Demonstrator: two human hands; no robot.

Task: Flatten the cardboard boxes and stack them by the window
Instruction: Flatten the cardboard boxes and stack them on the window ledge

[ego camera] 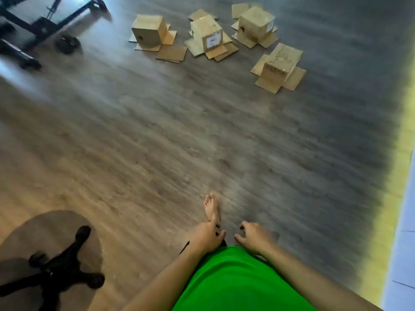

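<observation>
Several brown cardboard boxes stand upside down on the wooden floor far ahead, their flaps spread flat around them: a left box (pixel 149 30), a middle box (pixel 208 33) with a white label, a right box (pixel 256 24) and a nearer box (pixel 281 62). My left hand (pixel 207 235) and my right hand (pixel 253 237) hang low in front of my green shirt, fingers loosely curled, holding nothing. Both hands are far from the boxes. One bare foot (pixel 211 207) steps forward on the floor.
A black swivel chair base (pixel 60 268) with castors stands at the lower left. A black metal frame on wheels (pixel 42 25) is at the upper left. A pale wall edge (pixel 402 221) runs down the right side. The picture is blurred by motion.
</observation>
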